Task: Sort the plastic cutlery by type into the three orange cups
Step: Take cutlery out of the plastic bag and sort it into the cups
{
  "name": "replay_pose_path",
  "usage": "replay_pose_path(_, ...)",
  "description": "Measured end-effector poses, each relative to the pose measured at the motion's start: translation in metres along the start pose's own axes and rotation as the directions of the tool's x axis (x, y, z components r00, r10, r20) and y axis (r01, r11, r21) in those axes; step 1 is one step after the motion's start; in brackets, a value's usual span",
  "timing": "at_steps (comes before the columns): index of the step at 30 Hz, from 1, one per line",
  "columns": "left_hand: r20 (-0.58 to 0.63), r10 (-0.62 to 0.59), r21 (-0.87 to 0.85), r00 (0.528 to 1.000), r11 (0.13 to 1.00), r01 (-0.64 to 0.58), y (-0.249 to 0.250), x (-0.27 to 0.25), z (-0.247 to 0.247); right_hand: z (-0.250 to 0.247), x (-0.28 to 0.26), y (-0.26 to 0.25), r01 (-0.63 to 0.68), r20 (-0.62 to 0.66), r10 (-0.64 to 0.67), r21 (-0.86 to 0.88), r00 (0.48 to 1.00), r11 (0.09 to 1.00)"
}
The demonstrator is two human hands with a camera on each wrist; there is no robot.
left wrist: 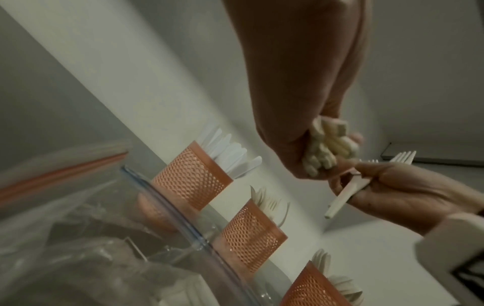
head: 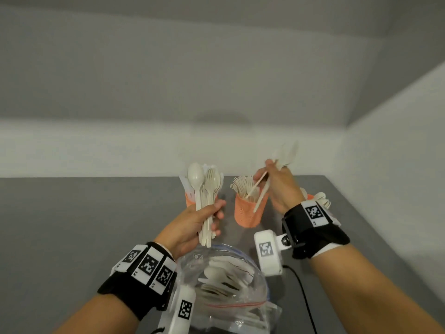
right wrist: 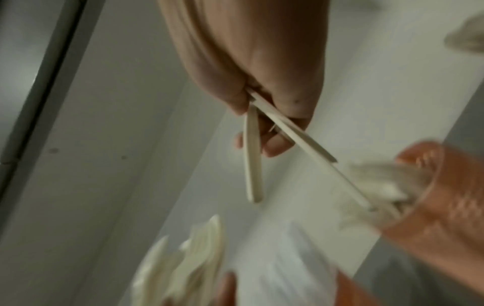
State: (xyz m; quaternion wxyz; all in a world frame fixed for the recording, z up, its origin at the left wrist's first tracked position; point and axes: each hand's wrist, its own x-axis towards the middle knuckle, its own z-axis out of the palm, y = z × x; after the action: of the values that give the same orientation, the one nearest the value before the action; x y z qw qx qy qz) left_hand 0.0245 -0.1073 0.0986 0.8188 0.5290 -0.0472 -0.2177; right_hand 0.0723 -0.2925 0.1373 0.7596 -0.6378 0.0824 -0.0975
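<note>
Three orange mesh cups stand in a row on the grey table. The left cup [head: 189,200] [left wrist: 191,178] holds white knives, the middle cup [head: 249,212] [left wrist: 251,238] holds forks, and the right cup [head: 310,196] [left wrist: 309,287], with spoons, is mostly hidden behind my right wrist. My left hand [head: 204,220] [left wrist: 301,145] grips a mixed bundle of spoons and forks [head: 204,186] upright in front of the left cup. My right hand [head: 272,179] [right wrist: 261,82] pinches a few forks [head: 261,192] [right wrist: 252,165] [left wrist: 348,194], handles down, just above the middle cup [right wrist: 432,207].
A clear zip bag [head: 226,280] with more cutlery lies open at the table's front edge, between my forearms. A black cable [head: 303,292] runs along the table under my right wrist. White walls close the back and right side.
</note>
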Motion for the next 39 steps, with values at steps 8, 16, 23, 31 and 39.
replay_pose_path(8,-0.009,-0.012,0.006,1.0,1.0,0.012,-0.003,-0.002,0.009,-0.018,0.051,0.034,0.244,-0.103,-0.248,-0.058,0.963,0.968)
replay_pose_path(16,0.008,0.003,0.031,1.0,0.999,-0.003,-0.009,-0.011,0.006,-0.024,0.06,0.069,0.112,0.028,-0.109,-0.342,0.994,0.933)
replay_pose_path(23,-0.058,0.04,0.067,0.998,0.997,-0.036,-0.015,-0.003,0.011,0.004,0.014,0.032,0.552,0.148,-0.538,-0.35,0.83,0.757)
replay_pose_path(31,-0.098,0.046,0.142,0.994,0.989,-0.032,-0.021,0.012,0.02,0.014,-0.012,0.021,0.393,0.47,-0.177,-0.413,0.865,0.822)
replay_pose_path(39,-0.09,0.043,0.119,0.995,0.992,-0.032,-0.022,0.013,0.019,-0.027,0.026,0.001,0.455,-0.048,-0.505,-0.371,0.862,0.81)
